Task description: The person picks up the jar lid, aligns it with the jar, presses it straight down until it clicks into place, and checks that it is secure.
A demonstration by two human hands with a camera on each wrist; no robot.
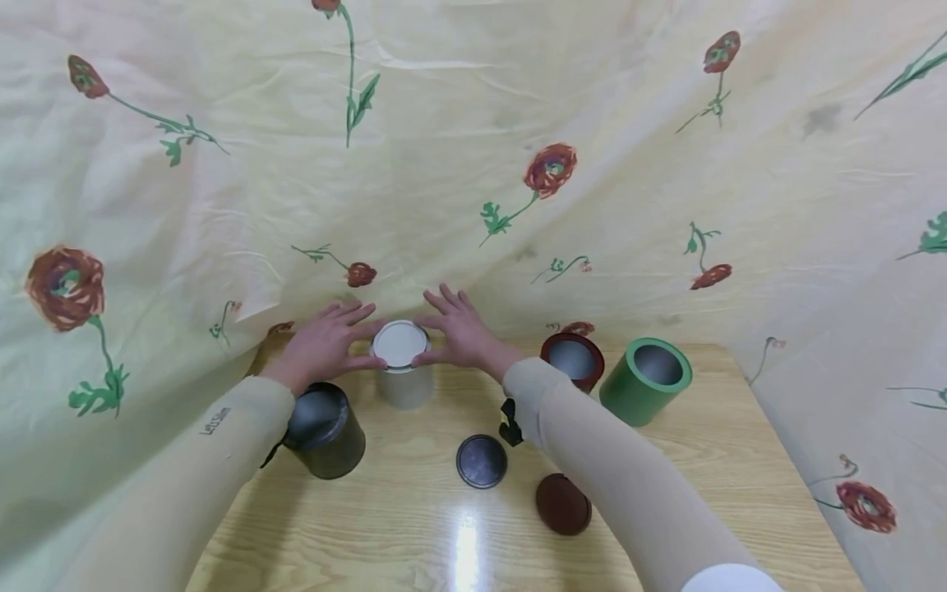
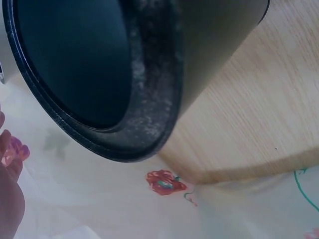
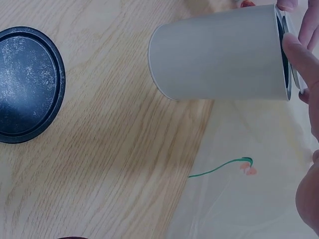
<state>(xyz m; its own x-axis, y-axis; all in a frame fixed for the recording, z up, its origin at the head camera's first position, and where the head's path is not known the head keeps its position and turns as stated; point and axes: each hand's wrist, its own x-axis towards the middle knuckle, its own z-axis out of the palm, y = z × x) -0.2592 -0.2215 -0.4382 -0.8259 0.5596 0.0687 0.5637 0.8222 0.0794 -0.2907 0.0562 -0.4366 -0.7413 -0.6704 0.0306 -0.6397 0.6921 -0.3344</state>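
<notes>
Frame centre: round white lid (image 1: 399, 344), edge pinched by my half-spread left hand (image 1: 325, 347) and right hand (image 1: 466, 335). Round black lid (image 1: 482, 461) below, apart.

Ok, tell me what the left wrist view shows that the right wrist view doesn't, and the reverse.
Only the left wrist view shows the open black can. Only the right wrist view shows the black lid and the whole side of the grey can, base to rim. Both show wooden table, floral cloth and part of a hand.

Dark lettering (image 1: 215, 421), apparently "LetsSlim", on the left sleeve (image 1: 192, 477)
</notes>
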